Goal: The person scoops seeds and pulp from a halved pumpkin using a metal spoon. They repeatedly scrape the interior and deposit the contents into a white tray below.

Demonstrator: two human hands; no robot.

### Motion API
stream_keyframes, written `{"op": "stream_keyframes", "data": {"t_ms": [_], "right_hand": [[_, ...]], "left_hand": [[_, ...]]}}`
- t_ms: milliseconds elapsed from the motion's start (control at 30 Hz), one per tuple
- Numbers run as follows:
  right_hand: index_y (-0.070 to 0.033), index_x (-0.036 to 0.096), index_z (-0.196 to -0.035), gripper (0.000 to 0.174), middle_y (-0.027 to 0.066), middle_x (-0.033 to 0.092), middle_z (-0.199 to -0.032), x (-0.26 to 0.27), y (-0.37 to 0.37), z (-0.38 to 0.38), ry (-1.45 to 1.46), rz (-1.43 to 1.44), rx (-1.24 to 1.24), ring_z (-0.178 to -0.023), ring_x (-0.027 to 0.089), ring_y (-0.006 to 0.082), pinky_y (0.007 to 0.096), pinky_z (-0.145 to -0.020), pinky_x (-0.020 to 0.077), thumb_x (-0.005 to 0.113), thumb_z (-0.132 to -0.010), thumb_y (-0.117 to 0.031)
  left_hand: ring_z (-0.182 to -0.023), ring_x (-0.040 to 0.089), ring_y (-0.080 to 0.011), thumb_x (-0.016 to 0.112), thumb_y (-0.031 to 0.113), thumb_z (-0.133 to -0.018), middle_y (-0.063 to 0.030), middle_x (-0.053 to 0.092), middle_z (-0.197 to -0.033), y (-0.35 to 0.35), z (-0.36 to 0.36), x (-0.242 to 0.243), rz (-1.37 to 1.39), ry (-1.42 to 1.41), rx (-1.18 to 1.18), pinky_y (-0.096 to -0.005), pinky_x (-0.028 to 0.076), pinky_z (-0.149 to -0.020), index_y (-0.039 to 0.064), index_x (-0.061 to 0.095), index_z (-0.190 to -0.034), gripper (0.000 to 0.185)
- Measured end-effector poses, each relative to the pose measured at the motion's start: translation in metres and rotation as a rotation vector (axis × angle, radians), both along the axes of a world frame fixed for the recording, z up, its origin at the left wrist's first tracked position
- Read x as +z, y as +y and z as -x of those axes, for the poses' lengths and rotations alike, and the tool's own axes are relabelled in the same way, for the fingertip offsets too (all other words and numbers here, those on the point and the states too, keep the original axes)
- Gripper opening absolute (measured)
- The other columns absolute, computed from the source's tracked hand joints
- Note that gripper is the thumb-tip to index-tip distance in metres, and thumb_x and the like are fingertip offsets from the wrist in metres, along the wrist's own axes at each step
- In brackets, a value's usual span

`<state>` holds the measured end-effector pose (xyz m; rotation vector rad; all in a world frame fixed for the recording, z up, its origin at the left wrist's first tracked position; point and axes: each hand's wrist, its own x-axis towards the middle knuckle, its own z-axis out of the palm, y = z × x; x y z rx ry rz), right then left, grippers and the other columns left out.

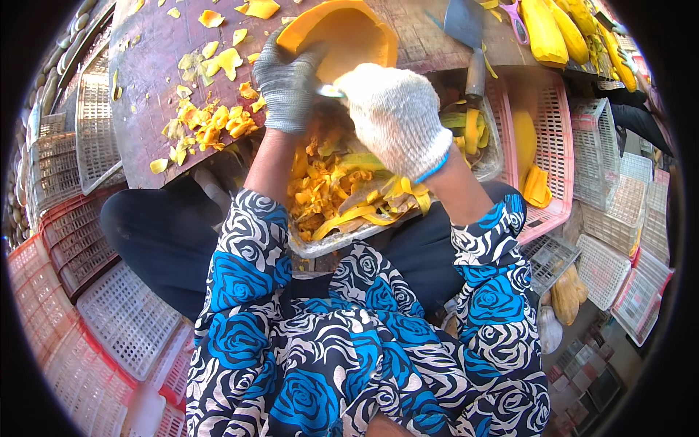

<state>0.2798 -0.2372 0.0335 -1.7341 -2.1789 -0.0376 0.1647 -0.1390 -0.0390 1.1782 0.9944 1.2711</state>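
Observation:
My left hand [289,84], in a grey knit glove, grips the rim of a hollowed orange pumpkin piece [341,33] at the table's edge. My right hand [396,114], in a white knit glove with a blue cuff edge, is closed around a small tool [331,92]; only a bit of it shows, too blurred to name. The tool's visible end lies between my hands, just below the pumpkin piece. Beneath them a tray [322,248] between my knees holds orange pulp and long strips of peel. Pulp clumps [213,125] and peel scraps lie on the wooden table [147,109].
A broad-bladed cleaver [463,27] and a pink-handled peeler [515,22] lie beside peeled yellow squashes [546,35] at the table's right. A pink crate [560,136] holding yellow pieces stands right of the tray. Plastic crates [131,322] flank both sides. Part of another person shows far right.

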Motion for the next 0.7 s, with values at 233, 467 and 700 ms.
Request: {"op": "stream_keyframes", "data": {"t_ms": [233, 467, 700], "right_hand": [[0.001, 0.071, -0.105, 0.021, 0.0025, 0.066, -0.074, 0.055, -0.025, -0.029, 1.176, 0.447, -0.266, -0.063, 0.059, 0.0079, 0.0222, -0.057, 0.0464, 0.07, -0.087, -0.01], [0.0, 0.072, -0.107, 0.028, 0.0001, 0.068, -0.08, -0.024, 0.013, -0.092, 0.987, 0.095, -0.602, -0.061, 0.051, 0.0036, 0.021, -0.057, 0.0406, 0.073, -0.088, -0.02], [0.002, 0.062, -0.125, 0.037, 0.0135, 0.071, -0.105, -0.037, 0.024, -0.076, 0.859, -0.051, -0.456, -0.092, 0.068, 0.0212, 0.031, -0.08, 0.0525, 0.063, -0.092, -0.016]], "left_hand": [[-0.086, 0.065, -0.0155, 0.072, 0.001, -0.079, -0.0078, 0.071, -0.099, -0.013, 0.009, -0.003, 0.261, -0.228, -0.024, -0.0302, 0.053, -0.08, -0.002, 0.066, -0.109, 0.031], [-0.093, 0.068, -0.027, 0.071, 0.001, -0.081, -0.013, 0.067, -0.107, -0.011, 0.018, -0.002, 0.519, -0.574, -0.062, -0.0408, 0.057, -0.087, -0.003, 0.061, -0.116, 0.036], [-0.101, 0.065, -0.0244, 0.069, 0.005, -0.085, -0.0114, 0.066, -0.111, -0.015, 0.024, -0.005, 0.511, -0.717, -0.098, -0.0393, 0.053, -0.093, -0.002, 0.06, -0.118, 0.035]]}}
